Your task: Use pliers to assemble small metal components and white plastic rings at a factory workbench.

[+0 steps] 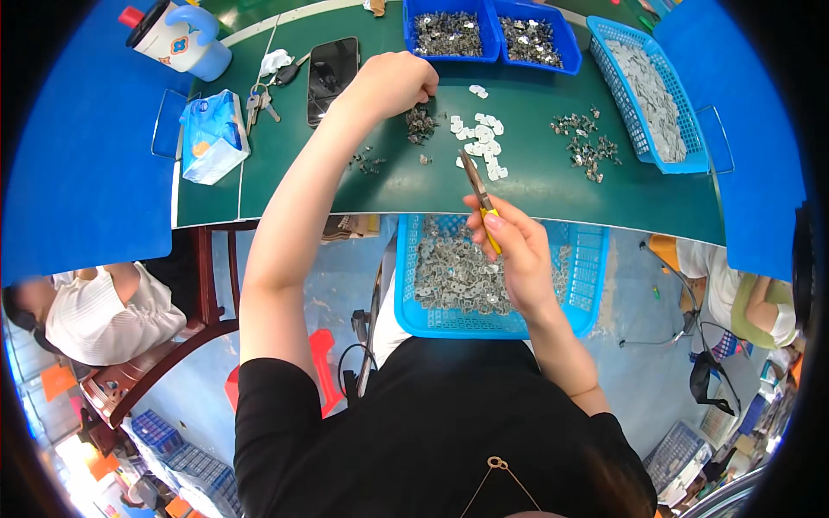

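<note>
My left hand (393, 82) reaches out over the green table (535, 181), fingers closed down on a small pile of dark metal parts (420, 125). My right hand (509, 246) grips yellow-handled pliers (479, 194) at the table's front edge, jaws pointing toward a patch of small white flat pieces (482, 142). Under that hand, on my lap, sits a blue basket (583, 259) with grey metal parts.
Two blue bins (490, 53) of dark parts stand at the back, a long blue basket (643, 142) of grey pieces at right. More dark parts (587, 147) lie near it. A phone (332, 73), keys (259, 104), tissue pack (211, 138) and a mug (177, 39) are at left. People sit on both sides.
</note>
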Demonstrator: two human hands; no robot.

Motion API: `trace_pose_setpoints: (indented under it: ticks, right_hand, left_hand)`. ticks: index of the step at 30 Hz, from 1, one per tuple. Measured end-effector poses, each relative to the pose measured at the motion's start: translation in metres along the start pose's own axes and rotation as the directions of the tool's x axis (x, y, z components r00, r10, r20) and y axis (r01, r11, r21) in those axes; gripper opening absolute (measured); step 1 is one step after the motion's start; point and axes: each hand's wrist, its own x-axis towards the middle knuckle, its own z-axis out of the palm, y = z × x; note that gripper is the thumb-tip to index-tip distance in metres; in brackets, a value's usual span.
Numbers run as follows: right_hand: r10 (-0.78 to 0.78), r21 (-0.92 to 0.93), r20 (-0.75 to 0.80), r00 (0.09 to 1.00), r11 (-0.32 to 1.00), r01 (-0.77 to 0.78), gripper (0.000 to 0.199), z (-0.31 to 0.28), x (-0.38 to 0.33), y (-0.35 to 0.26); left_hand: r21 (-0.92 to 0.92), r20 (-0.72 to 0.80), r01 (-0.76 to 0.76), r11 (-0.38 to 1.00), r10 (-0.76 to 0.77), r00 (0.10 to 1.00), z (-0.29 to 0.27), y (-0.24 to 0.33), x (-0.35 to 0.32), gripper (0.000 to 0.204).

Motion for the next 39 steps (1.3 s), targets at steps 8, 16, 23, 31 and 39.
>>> trace_pose_setpoints:
  ticks: [8, 16, 23, 31, 39]
  right_hand:
    - [-0.034, -0.012, -0.035, 0.999, 0.999, 0.034, 0.034, -0.004, -0.001, 0.0]
    - [-0.122, -0.065, -0.029, 0.992, 0.991, 0.119, 0.034, 0.006, 0.002, -0.003]
    - [-0.109, -0.096, 0.01, 0.994, 0.989, 0.109, 0.035, 0.019, 0.001, -0.008]
    - [-0.118, -0.093, 0.034, 0.992, 0.988, 0.121, 0.035, 0.027, -0.002, -0.01]
    - [-0.107, -0.109, 0.049, 0.993, 0.988, 0.111, 0.034, 0.028, -0.001, -0.014]
  left_hand:
    - [-0.098, -0.198, -0.035, 0.995, 0.015, 0.98, -0.013, 0.019, -0.016, 0.011]
    - [-0.856, -0.345, -0.119, 0.503, -0.384, 0.856, -0.012, 0.074, -0.091, 0.02]
    - [-0.961, -0.27, -0.235, 0.144, -0.654, 0.707, 0.003, 0.112, -0.118, 0.014]
    - [-0.933, -0.344, -0.317, 0.17, -0.681, 0.647, 0.012, 0.116, -0.119, 0.015]
    - [-0.913, -0.395, -0.347, 0.214, -0.675, 0.624, 0.014, 0.116, -0.12, 0.015]
